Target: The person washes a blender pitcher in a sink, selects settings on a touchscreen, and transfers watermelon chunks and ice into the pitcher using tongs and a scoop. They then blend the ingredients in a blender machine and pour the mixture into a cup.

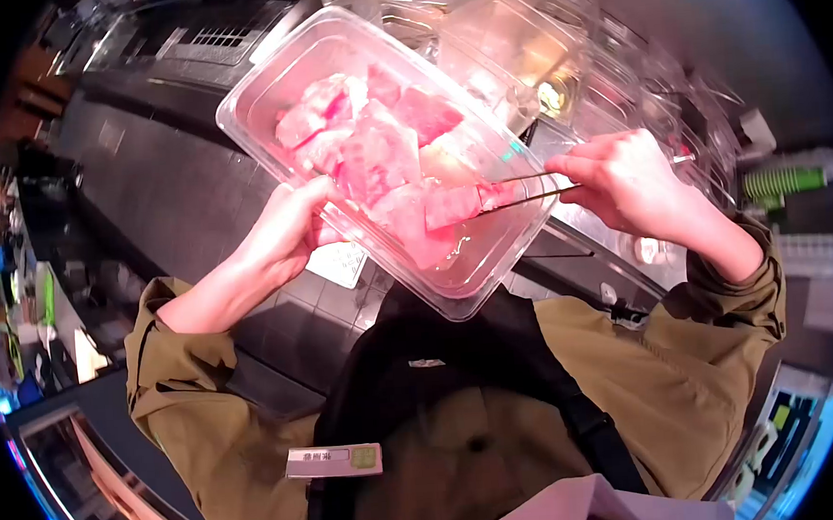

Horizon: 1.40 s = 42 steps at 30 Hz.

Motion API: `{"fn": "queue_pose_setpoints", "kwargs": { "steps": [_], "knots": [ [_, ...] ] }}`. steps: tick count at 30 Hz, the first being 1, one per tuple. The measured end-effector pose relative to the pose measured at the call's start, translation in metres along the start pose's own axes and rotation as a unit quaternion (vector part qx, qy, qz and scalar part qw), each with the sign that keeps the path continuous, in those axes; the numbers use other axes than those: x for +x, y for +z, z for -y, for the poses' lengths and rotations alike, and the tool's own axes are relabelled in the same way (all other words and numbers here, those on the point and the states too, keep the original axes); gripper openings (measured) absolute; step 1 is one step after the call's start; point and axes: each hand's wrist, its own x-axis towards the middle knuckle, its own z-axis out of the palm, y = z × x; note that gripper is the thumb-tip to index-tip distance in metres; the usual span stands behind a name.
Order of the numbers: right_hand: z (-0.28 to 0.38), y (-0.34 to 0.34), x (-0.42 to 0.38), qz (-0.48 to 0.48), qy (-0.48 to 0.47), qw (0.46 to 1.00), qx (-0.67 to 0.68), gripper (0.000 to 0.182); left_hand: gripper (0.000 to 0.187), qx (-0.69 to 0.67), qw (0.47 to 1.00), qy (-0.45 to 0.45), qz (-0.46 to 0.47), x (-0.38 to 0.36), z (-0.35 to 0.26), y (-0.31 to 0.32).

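My left hand (286, 232) grips the near side of a clear plastic container (264, 98), holding it tilted in the air in front of my chest. Inside lie several pink and red chunks of raw fish (376, 148). My right hand (626, 182) holds thin metal chopsticks (527, 188) whose tips reach into the container and pinch one pink piece (451, 205) near its lower right corner.
A dark counter (174, 194) runs along the left with a steel appliance (188, 31) behind it. More clear plastic tubs (508, 40) stand past the container. A tiled floor (329, 308) shows below. Olive sleeves, a dark apron and a name tag (333, 460) fill the bottom.
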Motion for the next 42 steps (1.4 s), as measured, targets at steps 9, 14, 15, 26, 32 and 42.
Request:
{"fn": "queue_pose_setpoints", "kwargs": {
  "steps": [9,14,15,26,32,42],
  "knots": [
    [-0.07,-0.053,-0.016,-0.151,0.062,0.962,0.221,0.03,0.028,-0.014,0.995,0.042,-0.095,-0.014,0.01,0.016],
    [-0.15,-0.065,0.028,-0.082,0.169,0.974,0.126,0.034,0.024,-0.014,0.988,0.039,-0.146,-0.011,-0.018,-0.002],
    [-0.154,-0.052,0.036,-0.047,0.175,0.982,0.047,0.034,0.024,-0.01,0.985,0.047,-0.167,-0.017,-0.015,-0.001],
    [-0.113,-0.069,0.064,-0.063,0.077,0.995,0.022,0.035,0.017,-0.035,0.976,0.087,-0.197,-0.021,-0.009,-0.001],
    [-0.044,-0.035,0.093,0.058,-0.207,0.975,-0.057,0.027,0.018,0.0,0.978,0.065,-0.198,-0.019,-0.013,0.022],
    [-0.011,0.005,0.122,0.079,-0.384,0.906,-0.16,0.008,0.018,0.079,0.982,0.056,-0.162,-0.013,-0.014,0.038]
  ]
}}
